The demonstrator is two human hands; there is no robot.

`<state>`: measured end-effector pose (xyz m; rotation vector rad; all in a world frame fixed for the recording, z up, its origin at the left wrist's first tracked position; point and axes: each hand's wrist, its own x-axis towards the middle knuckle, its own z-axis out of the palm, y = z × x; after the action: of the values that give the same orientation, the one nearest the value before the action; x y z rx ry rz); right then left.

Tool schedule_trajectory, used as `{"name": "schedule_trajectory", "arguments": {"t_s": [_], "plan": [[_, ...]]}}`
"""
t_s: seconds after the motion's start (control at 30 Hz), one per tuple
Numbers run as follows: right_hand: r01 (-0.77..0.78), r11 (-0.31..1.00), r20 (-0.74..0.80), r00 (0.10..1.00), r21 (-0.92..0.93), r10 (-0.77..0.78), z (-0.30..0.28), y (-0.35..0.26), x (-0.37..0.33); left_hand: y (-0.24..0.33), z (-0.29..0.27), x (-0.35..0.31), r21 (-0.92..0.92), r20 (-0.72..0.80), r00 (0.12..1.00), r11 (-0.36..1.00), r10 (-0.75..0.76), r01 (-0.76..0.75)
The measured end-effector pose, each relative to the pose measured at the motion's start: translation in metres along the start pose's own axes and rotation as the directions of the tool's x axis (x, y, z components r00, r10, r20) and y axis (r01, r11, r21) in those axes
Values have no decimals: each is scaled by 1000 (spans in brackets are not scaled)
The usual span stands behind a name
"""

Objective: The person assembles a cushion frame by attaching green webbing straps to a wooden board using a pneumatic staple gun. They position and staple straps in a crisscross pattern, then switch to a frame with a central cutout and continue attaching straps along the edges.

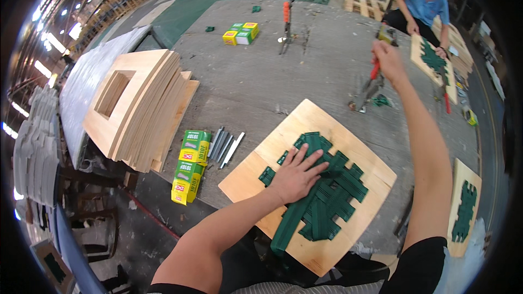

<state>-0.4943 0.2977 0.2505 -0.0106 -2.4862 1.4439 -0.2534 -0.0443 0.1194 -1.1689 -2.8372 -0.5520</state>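
Observation:
A light wooden board lies in front of me, with dark green webbing strips woven across its middle. One long green strip hangs past the board's near edge. My left hand rests flat on the webbing, fingers spread. Beyond the board's far right side, my right hand is closed round the red handle of a metal tool. The tool's metal end points down at the table; its exact kind is unclear. Close to that end lies a small green webbing scrap.
Left of the board are yellow-green boxes and grey staple strips. Cut-out wooden boards are stacked further left. More boxes and an orange-handled tool stand at the back. A co-worker handles another webbed board.

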Motion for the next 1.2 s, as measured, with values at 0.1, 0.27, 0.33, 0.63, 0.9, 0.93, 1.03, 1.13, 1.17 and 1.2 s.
{"name": "schedule_trajectory", "arguments": {"t_s": [0.1, 0.27, 0.33, 0.63, 0.9, 0.93, 1.03, 1.13, 1.17, 1.2], "plan": [[128, 985, -208, 967, -113, -150, -42, -10, -66, 8, 1, 14, 25, -53, 994, 996, 91, -90], [-86, 964, -143, 982, 250, 125, -33, -46, -247, -1, 3, -6, 92, -52, 998, 996, 20, -15], [-209, 942, -86, 967, 264, 239, -26, -42, -355, 2, 2, -3, 51, -62, 998, 999, 2, 1], [-801, 287, 326, 501, 526, 801, 61, -46, -668, 59, -29, -75, -818, -210, 878, 569, -430, 84], [-678, 122, 477, 622, 725, 621, 77, -35, -617, 126, -24, -257, -789, 546, 705, -561, -452, 251], [-676, 142, 470, 632, 723, 617, 76, -36, -609, 128, -19, -266, -774, 587, 688, -544, -427, 323], [-697, 236, 414, 626, 677, 661, 78, -44, -601, 139, -16, -273, -756, 627, 659, -529, -415, 386], [-628, 180, 410, 671, 757, 617, 75, -63, -607, 149, -12, -261, -731, 631, 675, -585, -382, 352], [-618, 165, 424, 686, 769, 592, 76, -74, -609, 148, -11, -258, -728, 610, 713, -601, -347, 330], [-608, 149, 437, 699, 780, 566, 78, -86, -611, 151, -7, -256, -763, 542, 753, -594, -374, 254]]}}
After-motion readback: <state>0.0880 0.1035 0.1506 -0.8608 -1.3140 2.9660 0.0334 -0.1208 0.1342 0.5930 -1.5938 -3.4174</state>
